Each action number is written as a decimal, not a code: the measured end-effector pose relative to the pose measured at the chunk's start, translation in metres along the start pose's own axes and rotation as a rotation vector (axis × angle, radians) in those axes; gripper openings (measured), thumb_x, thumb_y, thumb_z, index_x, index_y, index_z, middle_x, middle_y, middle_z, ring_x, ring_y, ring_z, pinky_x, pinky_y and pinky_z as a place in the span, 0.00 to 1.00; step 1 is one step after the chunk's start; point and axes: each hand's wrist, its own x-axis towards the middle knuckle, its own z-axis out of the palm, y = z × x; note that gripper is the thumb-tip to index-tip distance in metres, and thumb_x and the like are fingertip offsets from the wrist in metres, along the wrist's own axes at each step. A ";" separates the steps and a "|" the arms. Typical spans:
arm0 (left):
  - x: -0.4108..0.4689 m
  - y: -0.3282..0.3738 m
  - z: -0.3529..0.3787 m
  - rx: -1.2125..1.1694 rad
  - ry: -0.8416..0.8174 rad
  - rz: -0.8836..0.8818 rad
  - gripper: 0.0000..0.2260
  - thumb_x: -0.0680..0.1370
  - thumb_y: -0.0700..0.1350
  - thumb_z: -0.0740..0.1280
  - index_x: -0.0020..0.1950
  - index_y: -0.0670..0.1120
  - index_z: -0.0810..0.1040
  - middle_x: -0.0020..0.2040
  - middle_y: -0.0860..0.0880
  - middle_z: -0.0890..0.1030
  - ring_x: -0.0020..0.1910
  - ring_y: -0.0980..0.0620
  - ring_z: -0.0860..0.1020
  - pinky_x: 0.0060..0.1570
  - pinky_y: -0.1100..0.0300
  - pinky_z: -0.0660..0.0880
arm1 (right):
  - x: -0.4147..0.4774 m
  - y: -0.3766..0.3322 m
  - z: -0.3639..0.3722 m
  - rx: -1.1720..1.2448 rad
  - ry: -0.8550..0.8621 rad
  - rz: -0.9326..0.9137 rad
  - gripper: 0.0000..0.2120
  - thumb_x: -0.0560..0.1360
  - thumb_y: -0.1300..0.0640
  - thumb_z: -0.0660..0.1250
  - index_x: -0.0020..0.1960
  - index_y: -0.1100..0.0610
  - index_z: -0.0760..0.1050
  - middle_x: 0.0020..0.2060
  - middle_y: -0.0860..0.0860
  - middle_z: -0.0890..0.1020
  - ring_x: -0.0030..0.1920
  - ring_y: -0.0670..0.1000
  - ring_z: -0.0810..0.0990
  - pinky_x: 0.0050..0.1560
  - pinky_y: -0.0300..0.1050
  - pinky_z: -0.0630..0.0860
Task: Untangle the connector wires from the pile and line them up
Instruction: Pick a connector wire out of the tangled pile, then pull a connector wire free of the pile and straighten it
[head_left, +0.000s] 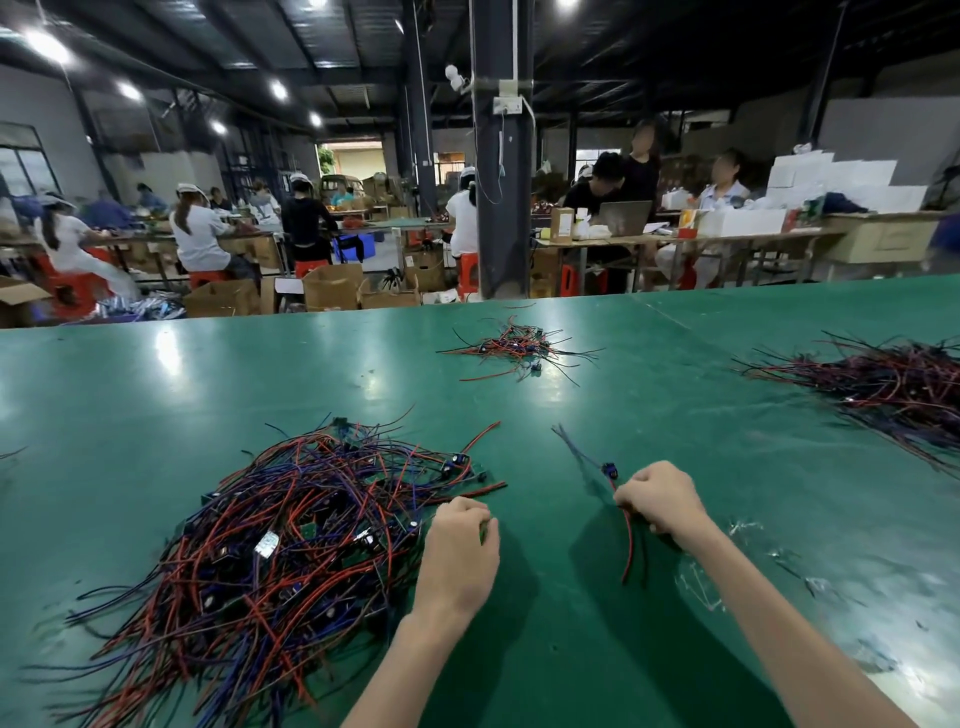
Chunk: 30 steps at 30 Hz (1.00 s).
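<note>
A wide hall under a dark roof with lamps. Workers (197, 234) sit at benches behind, boxes (332, 286) stand on the floor, and one dark pillar (501, 208) rises in the middle. In front lies one glossy green table (208, 389). On it are three heaps of red, black and blue wires: the big pile (291, 545) near left, a right pile (893, 384) at the far right edge, and a small far pile (519, 348) past the middle. The left hand (460, 551) is curled at the big pile's right edge; whether it grips anything cannot be told. The right hand (662, 501), apart from the piles, grips one wire (628, 540), its blue connector (609, 470) just beyond the knuckles.
</note>
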 end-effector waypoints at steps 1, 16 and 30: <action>-0.001 -0.003 0.000 0.097 -0.005 0.021 0.11 0.80 0.42 0.61 0.55 0.41 0.82 0.55 0.49 0.80 0.55 0.53 0.72 0.59 0.65 0.67 | -0.001 0.000 0.000 -0.055 0.016 -0.005 0.06 0.65 0.60 0.68 0.30 0.57 0.73 0.28 0.55 0.75 0.29 0.54 0.70 0.32 0.41 0.68; -0.001 -0.009 -0.012 0.571 0.024 -0.055 0.18 0.78 0.35 0.55 0.64 0.48 0.73 0.61 0.51 0.75 0.61 0.50 0.68 0.60 0.61 0.63 | -0.011 0.011 0.019 -0.583 0.188 -0.392 0.17 0.76 0.61 0.58 0.63 0.56 0.73 0.57 0.52 0.72 0.57 0.55 0.73 0.55 0.48 0.71; 0.018 -0.001 -0.027 0.474 0.124 -0.086 0.15 0.79 0.38 0.58 0.63 0.47 0.76 0.59 0.49 0.78 0.59 0.49 0.70 0.60 0.59 0.65 | -0.006 0.016 0.021 -0.348 0.220 -0.364 0.17 0.75 0.67 0.56 0.59 0.58 0.77 0.51 0.54 0.75 0.49 0.58 0.76 0.47 0.48 0.74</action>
